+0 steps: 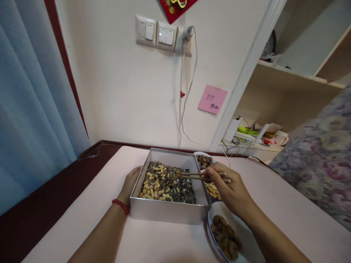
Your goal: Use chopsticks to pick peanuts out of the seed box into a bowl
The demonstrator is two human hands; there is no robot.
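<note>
Your left hand (131, 184) braces the box (168, 211) of mixed seeds so it stays put; your right hand (229, 190) pinches chopsticks (192, 175), tips over the seeds. Sorted bowls (204, 160) sit beside that hand.

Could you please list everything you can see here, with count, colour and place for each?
Box: one, silver-grey, centre of the table, filled with mixed sunflower seeds and peanuts.
Chopsticks: one pair, light wood, tips over the box's right side.
Bowls: three, white, in a row right of the box; far bowl with round brown nuts, middle bowl with peanuts, near bowl with brown almonds.
Table: one, pale pink.
Sticky note: one, pink, on the wall.
Wall switches: two plates, white, upper wall.
Curtain: one, blue, left.
Left hand: against the box's left wall; red bead bracelet on the wrist.
Right hand: holding the chopsticks.
</note>
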